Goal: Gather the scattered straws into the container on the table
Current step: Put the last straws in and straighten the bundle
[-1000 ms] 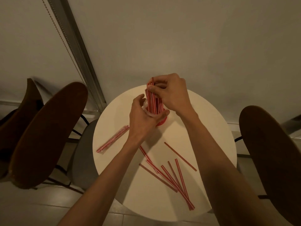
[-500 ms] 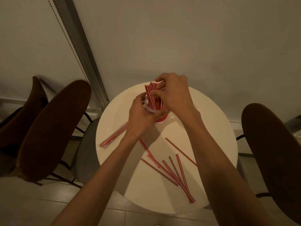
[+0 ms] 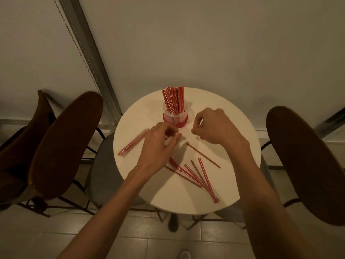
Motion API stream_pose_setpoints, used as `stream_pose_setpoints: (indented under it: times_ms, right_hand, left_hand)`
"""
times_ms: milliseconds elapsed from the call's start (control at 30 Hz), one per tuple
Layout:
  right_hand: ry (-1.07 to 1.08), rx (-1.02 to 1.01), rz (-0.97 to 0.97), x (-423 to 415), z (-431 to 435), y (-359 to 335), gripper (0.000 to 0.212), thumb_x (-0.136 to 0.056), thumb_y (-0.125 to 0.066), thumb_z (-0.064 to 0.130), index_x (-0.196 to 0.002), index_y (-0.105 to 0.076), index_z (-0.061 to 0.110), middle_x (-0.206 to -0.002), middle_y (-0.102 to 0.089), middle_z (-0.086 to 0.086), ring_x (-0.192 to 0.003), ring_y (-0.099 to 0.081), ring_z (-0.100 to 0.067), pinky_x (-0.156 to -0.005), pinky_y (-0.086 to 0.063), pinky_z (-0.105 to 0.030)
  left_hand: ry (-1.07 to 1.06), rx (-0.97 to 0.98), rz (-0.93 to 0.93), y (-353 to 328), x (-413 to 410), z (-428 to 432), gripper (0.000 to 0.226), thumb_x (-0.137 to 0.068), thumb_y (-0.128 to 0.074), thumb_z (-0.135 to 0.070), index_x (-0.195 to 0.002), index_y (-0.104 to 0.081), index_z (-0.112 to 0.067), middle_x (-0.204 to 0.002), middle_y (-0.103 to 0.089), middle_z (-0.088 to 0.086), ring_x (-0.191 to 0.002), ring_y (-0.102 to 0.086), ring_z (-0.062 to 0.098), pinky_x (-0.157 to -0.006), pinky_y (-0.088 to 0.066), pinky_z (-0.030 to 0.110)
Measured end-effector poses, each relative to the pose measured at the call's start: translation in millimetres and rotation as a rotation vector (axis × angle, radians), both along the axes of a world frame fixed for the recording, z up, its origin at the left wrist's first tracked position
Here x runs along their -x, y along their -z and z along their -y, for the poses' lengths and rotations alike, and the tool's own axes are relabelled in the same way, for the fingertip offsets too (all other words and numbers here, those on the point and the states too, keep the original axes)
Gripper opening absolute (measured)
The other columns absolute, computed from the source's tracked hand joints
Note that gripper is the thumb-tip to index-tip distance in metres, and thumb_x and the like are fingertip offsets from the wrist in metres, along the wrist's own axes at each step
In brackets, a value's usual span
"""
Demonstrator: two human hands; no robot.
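Note:
A clear container with a red base [image 3: 175,119] stands at the back of the round white table [image 3: 239,128], holding a bunch of upright red-and-white straws [image 3: 173,100]. Several loose straws [image 3: 197,175] lie fanned out near the front edge, and one straw [image 3: 203,155] lies apart just behind them. My left hand [image 3: 158,144] hovers in front of the container with its fingers spread and empty. To the right of the container, my right hand [image 3: 214,126] has its fingers loosely curled, and I see nothing held in it.
A wrapped bundle of straws [image 3: 133,142] lies at the table's left edge. Dark brown chairs stand on the left [image 3: 63,144] and right [image 3: 308,165]. A wall rises close behind the table. The floor below is tiled.
Both hands have let go of the container and its straw bunch and drawn back toward me, down to the table. The straws now stand in the container on their own.

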State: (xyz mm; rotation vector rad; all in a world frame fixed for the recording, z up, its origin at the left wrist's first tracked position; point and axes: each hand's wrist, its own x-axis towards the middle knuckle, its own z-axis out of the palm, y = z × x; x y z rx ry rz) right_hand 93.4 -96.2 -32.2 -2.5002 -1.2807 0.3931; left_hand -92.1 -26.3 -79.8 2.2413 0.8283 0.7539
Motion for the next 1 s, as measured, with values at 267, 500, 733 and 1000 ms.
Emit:
stream_pose_setpoints:
  times_ms: [267, 500, 733, 1000]
  right_hand:
    - [0.021, 0.243, 0.034, 10.3, 41.5, 19.1, 0.025, -0.091, -0.083, 0.034, -0.103, -0.067, 0.019, -0.109, -0.061, -0.007, -0.092, -0.067, -0.030, -0.088, -0.063, -0.049]
    - [-0.054, 0.284, 0.153, 22.2, 47.7, 26.2, 0.016, -0.104, -0.063, 0.027, -0.110, -0.060, 0.013, -0.091, -0.046, -0.003, -0.084, -0.057, -0.028, -0.072, -0.048, -0.040]
    - [-0.148, 0.207, 0.328, 30.2, 51.3, 30.1, 0.010, -0.106, -0.058, 0.019, -0.104, -0.048, 0.016, -0.089, -0.048, -0.002, -0.076, -0.053, -0.026, -0.063, -0.038, -0.039]
    - [-0.119, -0.108, 0.193, 35.0, 48.9, 22.6, 0.009, -0.107, -0.058, 0.020, -0.108, -0.067, 0.023, -0.105, -0.067, -0.001, -0.091, -0.064, -0.026, -0.076, -0.058, -0.048]
  left_hand:
    - [0.302, -0.368, -0.354, 17.6, -26.8, -9.8, 0.020, -0.106, -0.064, -0.019, -0.124, -0.071, -0.018, -0.123, -0.067, 0.001, -0.116, -0.059, 0.025, -0.089, -0.058, 0.046]
    - [0.405, -0.521, -0.507, 9.2, -37.4, -16.3, 0.009, -0.105, -0.062, -0.015, -0.113, -0.065, -0.013, -0.117, -0.061, 0.007, -0.108, -0.055, 0.028, -0.081, -0.053, 0.043]
    - [0.393, -0.663, -0.568, 12.6, -25.3, -11.4, 0.015, -0.109, -0.053, -0.012, -0.124, -0.055, -0.008, -0.126, -0.056, 0.011, -0.116, -0.050, 0.028, -0.088, -0.049, 0.040]
    - [0.156, 0.186, 0.024, -7.6, -6.7, -19.0, 0.009, -0.106, -0.067, -0.017, -0.115, -0.066, -0.014, -0.105, -0.072, -0.001, -0.094, -0.069, 0.013, -0.081, -0.058, 0.019]
